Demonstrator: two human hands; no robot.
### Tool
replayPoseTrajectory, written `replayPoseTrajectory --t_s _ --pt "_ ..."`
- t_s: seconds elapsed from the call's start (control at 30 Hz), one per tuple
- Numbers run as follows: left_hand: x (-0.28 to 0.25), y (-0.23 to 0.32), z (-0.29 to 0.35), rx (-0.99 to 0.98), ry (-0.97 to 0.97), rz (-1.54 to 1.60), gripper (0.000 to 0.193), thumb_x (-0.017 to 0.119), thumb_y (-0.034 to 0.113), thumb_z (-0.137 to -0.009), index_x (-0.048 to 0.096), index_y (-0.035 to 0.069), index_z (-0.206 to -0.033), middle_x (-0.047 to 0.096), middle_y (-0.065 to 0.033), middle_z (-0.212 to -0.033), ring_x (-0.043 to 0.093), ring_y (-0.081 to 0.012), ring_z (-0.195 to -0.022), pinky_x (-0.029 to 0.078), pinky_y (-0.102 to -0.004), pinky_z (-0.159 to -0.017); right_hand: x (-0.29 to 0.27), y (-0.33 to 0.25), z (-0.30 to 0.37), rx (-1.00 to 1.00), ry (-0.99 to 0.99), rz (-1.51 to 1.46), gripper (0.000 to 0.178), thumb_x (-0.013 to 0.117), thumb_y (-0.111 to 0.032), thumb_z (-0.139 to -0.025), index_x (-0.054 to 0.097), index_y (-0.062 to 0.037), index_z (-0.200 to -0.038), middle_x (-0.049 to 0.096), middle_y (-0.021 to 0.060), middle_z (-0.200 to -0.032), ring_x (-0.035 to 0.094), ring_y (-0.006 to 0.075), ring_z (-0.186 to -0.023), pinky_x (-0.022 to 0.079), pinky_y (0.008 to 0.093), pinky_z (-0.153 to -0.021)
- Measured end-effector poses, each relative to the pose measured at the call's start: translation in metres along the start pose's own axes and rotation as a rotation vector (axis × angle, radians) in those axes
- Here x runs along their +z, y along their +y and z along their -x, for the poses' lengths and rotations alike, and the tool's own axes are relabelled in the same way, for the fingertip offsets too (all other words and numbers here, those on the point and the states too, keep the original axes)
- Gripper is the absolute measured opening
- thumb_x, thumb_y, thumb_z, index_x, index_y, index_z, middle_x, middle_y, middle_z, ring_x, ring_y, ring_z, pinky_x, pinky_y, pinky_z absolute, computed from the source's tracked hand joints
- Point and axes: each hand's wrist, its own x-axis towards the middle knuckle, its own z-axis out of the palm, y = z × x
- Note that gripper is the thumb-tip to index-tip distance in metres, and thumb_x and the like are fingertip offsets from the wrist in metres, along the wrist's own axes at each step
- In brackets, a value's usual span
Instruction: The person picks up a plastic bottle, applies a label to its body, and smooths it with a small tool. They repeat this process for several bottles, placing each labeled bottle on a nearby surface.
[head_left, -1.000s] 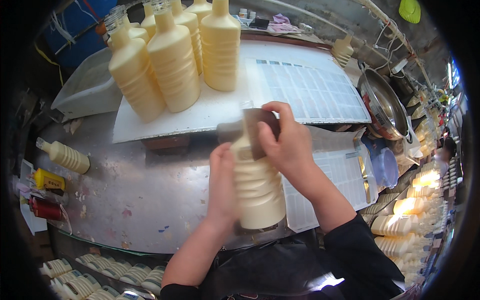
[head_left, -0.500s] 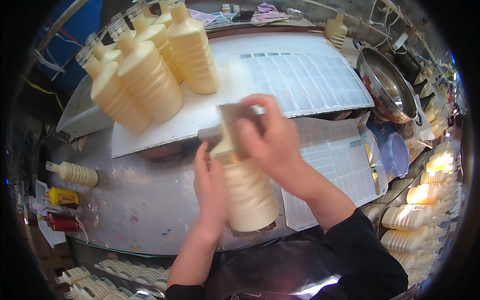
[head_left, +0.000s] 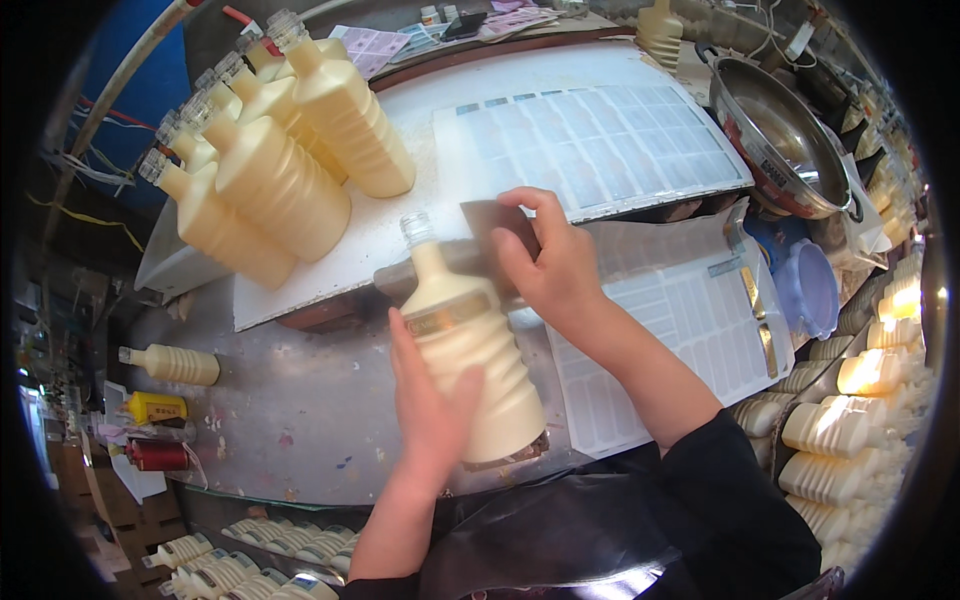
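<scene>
A cream ribbed bottle with a clear threaded neck leans over the grey worktop in front of me. Its shoulder carries a shiny gold-brown label strip. My left hand grips the bottle's left side, thumb across the ribbed front. To the right of the bottle's neck, my right hand pinches a thin, dark brown flat scraper-like piece between thumb and fingers. That piece appears apart from the bottle. Behind the bottle, a grey bar-shaped thing is partly hidden.
Several cream bottles stand at the back left on a white board. Translucent label sheets lie on that board and lower right. Beyond are a metal pan and lilac basin. One bottle lies at left; more are stacked right.
My right hand and the flat piece have come away from the bottle's shoulder, uncovering the neck and label strip. My left thumb now lies lower across the bottle. The view has shifted slightly.
</scene>
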Motion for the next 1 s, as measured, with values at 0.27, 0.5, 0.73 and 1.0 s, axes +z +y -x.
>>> replayPoseTrajectory --t_s 0.27,0.5,0.73,1.0 --pt "0.002 -0.013 0.005 -0.119 -0.032 0.382 0.092 0.072 0.012 -0.087 0.019 -0.002 -0.159 0.048 -0.0227 -0.146 0.052 -0.0309 -0.132 0.043 -0.0405 -0.112 0.004 0.007 0.003 0.132 -0.045 -0.098 0.036 0.061 -0.027 -0.096 0.056 -0.0101 -0.127 0.069 0.0185 -0.082 0.068 0.0376 -0.079 0.051 0.0474 -0.074" --pt "-0.003 0.015 0.009 -0.283 -0.077 0.481 0.079 0.076 0.02 -0.088 0.033 -0.003 -0.15 0.058 -0.0169 -0.136 0.06 -0.0222 -0.121 0.05 -0.0369 -0.102 0.018 -0.043 0.005 -0.078 -0.045 0.16 0.031 0.06 -0.021 -0.096 0.054 -0.0109 -0.125 0.069 0.0133 -0.073 0.068 0.0333 -0.068 0.051 0.0456 -0.064" --pt "-0.001 0.039 0.007 -0.299 -0.003 0.134 0.087 0.084 0.031 -0.083 0.038 -0.005 -0.147 0.064 -0.0227 -0.127 0.063 -0.0284 -0.119 0.051 -0.0386 -0.098 0.039 -0.077 0.008 -0.262 -0.068 0.503 0.031 0.063 -0.012 -0.089 0.053 -0.0045 -0.117 0.067 0.0125 -0.068 0.068 0.0339 -0.062 0.051 0.0455 -0.056" --pt "-0.001 0.025 0.003 -0.195 -0.096 -0.108 0.079 0.067 0.053 -0.088 0.043 0.004 -0.146 0.064 -0.0234 -0.131 0.061 -0.0403 -0.123 0.047 -0.0464 -0.1 0.067 -0.091 0.013 -0.557 -0.07 0.674 0.022 0.062 -0.005 -0.082 0.057 0.0003 -0.103 0.067 0.0064 -0.063 0.069 0.0232 -0.057 0.051 0.0354 -0.049"
